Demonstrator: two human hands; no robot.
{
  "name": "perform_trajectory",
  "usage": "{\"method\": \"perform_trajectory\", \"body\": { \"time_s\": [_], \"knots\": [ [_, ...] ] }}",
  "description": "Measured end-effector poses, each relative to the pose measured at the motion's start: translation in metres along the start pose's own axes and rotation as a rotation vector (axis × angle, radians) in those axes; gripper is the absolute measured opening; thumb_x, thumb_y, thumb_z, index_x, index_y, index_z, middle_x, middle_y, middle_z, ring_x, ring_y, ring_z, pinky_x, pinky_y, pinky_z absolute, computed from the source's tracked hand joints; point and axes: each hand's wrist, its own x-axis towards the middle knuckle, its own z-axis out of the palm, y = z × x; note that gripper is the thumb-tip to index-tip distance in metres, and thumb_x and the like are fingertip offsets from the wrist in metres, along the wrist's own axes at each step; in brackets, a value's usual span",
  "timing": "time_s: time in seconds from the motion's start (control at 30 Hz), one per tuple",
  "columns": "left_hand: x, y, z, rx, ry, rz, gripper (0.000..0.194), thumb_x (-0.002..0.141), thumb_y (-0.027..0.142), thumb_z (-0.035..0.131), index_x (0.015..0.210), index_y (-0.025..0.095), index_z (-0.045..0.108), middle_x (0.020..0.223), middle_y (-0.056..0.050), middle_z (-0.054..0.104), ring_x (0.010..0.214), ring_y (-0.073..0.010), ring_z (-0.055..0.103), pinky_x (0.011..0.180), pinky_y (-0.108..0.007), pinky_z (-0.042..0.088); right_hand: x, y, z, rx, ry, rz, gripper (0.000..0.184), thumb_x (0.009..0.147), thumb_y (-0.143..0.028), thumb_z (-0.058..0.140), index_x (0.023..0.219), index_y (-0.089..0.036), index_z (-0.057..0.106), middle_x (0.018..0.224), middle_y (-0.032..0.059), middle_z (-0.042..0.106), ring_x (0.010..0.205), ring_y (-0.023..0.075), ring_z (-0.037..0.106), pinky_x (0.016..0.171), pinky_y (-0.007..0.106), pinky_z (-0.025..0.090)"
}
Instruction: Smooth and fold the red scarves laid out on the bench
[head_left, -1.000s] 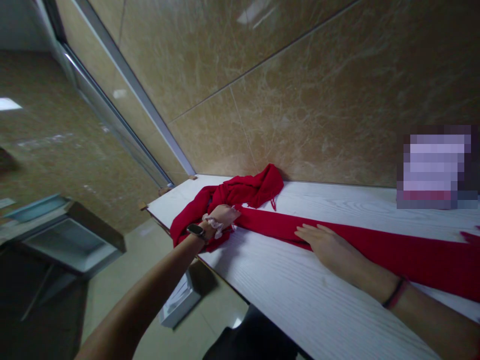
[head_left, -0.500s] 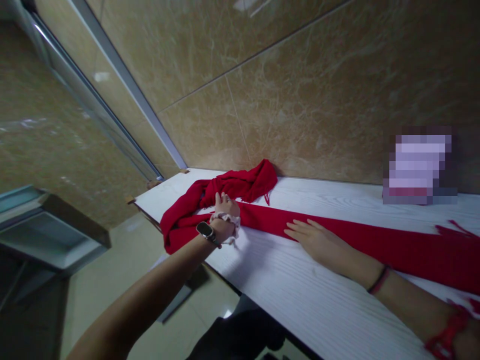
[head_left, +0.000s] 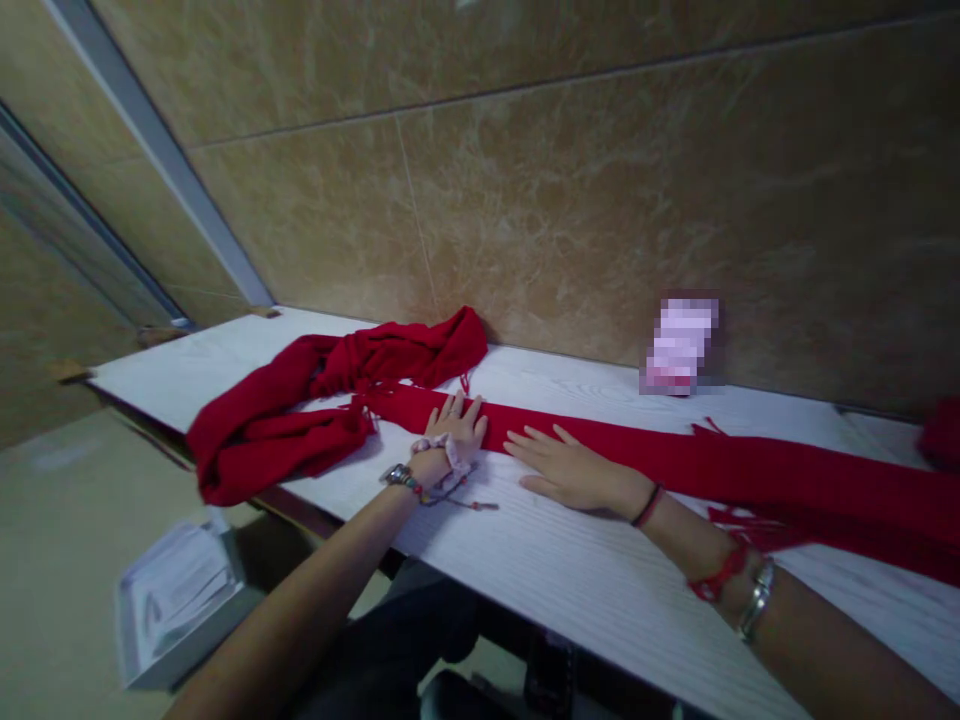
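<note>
A long red scarf (head_left: 637,455) lies as a flat strip along the white table, with fringe at its left end. My left hand (head_left: 459,424) rests on the strip with fingers spread. Just to its right, my right hand (head_left: 566,470) lies flat, its fingertips on the strip's near edge and its palm over the tabletop. Both hands are open and hold nothing. Left of them, a second red fringed cloth (head_left: 262,400), bunched and twisted, curves across the table and hangs a little over the near edge.
The white wood-grain table (head_left: 525,560) runs along a tan marble-tiled wall (head_left: 555,200). A blurred-out pinkish object (head_left: 681,345) leans on the wall. At the far right sits more red cloth (head_left: 941,435). A box with papers (head_left: 180,595) stands on the floor at the left.
The view has turned right and levelled. My left hand has moved off the bunched cloth's edge onto the strip, whose fringed left end now shows. My right hand is closer to it.
</note>
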Motion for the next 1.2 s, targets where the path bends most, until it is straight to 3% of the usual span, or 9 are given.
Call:
{"method": "perform_trajectory", "body": {
  "time_s": [0.17, 0.27, 0.43, 0.57, 0.67, 0.77, 0.87, 1.07, 1.2],
  "knots": [
    [0.011, -0.011, 0.012, -0.017, 0.108, 0.021, 0.052, 0.089, 0.035, 0.027, 0.138, 0.017, 0.03, 0.143, -0.013, 0.027, 0.133, -0.0278, 0.019, 0.104, -0.047, 0.019, -0.045, 0.002, -0.007, 0.026, 0.012, 0.11, 0.059, 0.09, -0.044, 0.03, 0.141, -0.016, 0.018, 0.148, 0.0081, 0.017, 0.135, 0.0186, 0.013, 0.108, 0.043, 0.015],
    [0.009, -0.01, 0.01, -0.045, 0.159, 0.03, 0.051, 0.088, 0.034, 0.028, 0.136, 0.018, 0.034, 0.141, -0.012, 0.031, 0.132, -0.0279, 0.022, 0.104, -0.049, 0.02, -0.064, 0.005, -0.01, -0.005, 0.036, 0.21, 0.055, 0.091, -0.042, 0.027, 0.14, -0.018, 0.022, 0.148, 0.0069, 0.016, 0.135, 0.0199, 0.011, 0.108, 0.044, 0.014],
    [-0.007, 0.017, -0.008, 0.057, 0.321, 0.043, 0.049, 0.088, 0.027, 0.029, 0.132, 0.01, 0.039, 0.142, -0.018, 0.027, 0.13, -0.0312, 0.024, 0.103, -0.047, 0.023, -0.069, 0.005, -0.012, -0.021, 0.004, 0.224, 0.05, 0.093, -0.042, 0.022, 0.139, -0.023, 0.028, 0.146, 0.0025, 0.025, 0.134, 0.0224, 0.017, 0.107, 0.049, 0.015],
    [-0.017, 0.055, -0.008, 0.031, 0.156, 0.224, 0.05, 0.089, 0.033, 0.031, 0.136, 0.015, 0.035, 0.144, -0.013, 0.024, 0.133, -0.0283, 0.02, 0.104, -0.04, 0.025, -0.075, 0.006, -0.013, -0.045, 0.072, 0.239, 0.05, 0.092, -0.043, 0.022, 0.138, -0.022, 0.03, 0.146, 0.0044, 0.026, 0.134, 0.0214, 0.016, 0.107, 0.048, 0.015],
    [-0.02, 0.069, -0.001, -0.019, 0.052, 0.283, 0.048, 0.088, 0.033, 0.036, 0.135, 0.022, 0.038, 0.144, -0.01, 0.025, 0.134, -0.0282, 0.016, 0.106, -0.045, 0.018, -0.089, 0.015, -0.013, -0.121, 0.169, 0.395, 0.054, 0.091, -0.044, 0.025, 0.139, -0.018, 0.027, 0.146, 0.0088, 0.024, 0.134, 0.0246, 0.015, 0.105, 0.051, 0.016],
    [-0.018, 0.07, 0.003, -0.065, 0.034, 0.273, 0.047, 0.087, 0.032, 0.038, 0.133, 0.026, 0.039, 0.142, -0.006, 0.03, 0.134, -0.0252, 0.016, 0.107, -0.044, 0.016, -0.102, 0.028, -0.01, -0.139, 0.097, 0.511, 0.058, 0.091, -0.046, 0.025, 0.139, -0.013, 0.026, 0.145, 0.0128, 0.024, 0.133, 0.0291, 0.017, 0.102, 0.056, 0.018],
    [-0.017, 0.067, 0.003, -0.052, 0.056, 0.271, 0.047, 0.088, 0.033, 0.036, 0.134, 0.029, 0.037, 0.143, -0.003, 0.03, 0.134, -0.023, 0.016, 0.108, -0.042, 0.016, -0.106, 0.036, -0.006, -0.131, 0.032, 0.518, 0.059, 0.091, -0.046, 0.023, 0.139, -0.013, 0.025, 0.146, 0.0131, 0.021, 0.133, 0.0309, 0.016, 0.101, 0.057, 0.021],
    [-0.018, 0.068, 0.001, 0.021, 0.055, 0.279, 0.047, 0.09, 0.038, 0.029, 0.135, 0.028, 0.035, 0.144, -0.004, 0.027, 0.133, -0.0246, 0.02, 0.106, -0.044, 0.02, -0.102, 0.035, -0.005, -0.148, 0.047, 0.528, 0.059, 0.09, -0.047, 0.022, 0.14, -0.015, 0.026, 0.146, 0.0123, 0.021, 0.133, 0.0295, 0.016, 0.102, 0.055, 0.021],
    [-0.02, 0.069, -0.002, 0.032, 0.026, 0.244, 0.05, 0.09, 0.042, 0.026, 0.138, 0.028, 0.03, 0.145, -0.005, 0.023, 0.133, -0.0276, 0.018, 0.105, -0.048, 0.02, -0.103, 0.033, -0.009, -0.191, 0.156, 0.572, 0.056, 0.091, -0.044, 0.021, 0.14, -0.016, 0.026, 0.147, 0.011, 0.02, 0.134, 0.0286, 0.015, 0.103, 0.055, 0.019]
  ]
}}
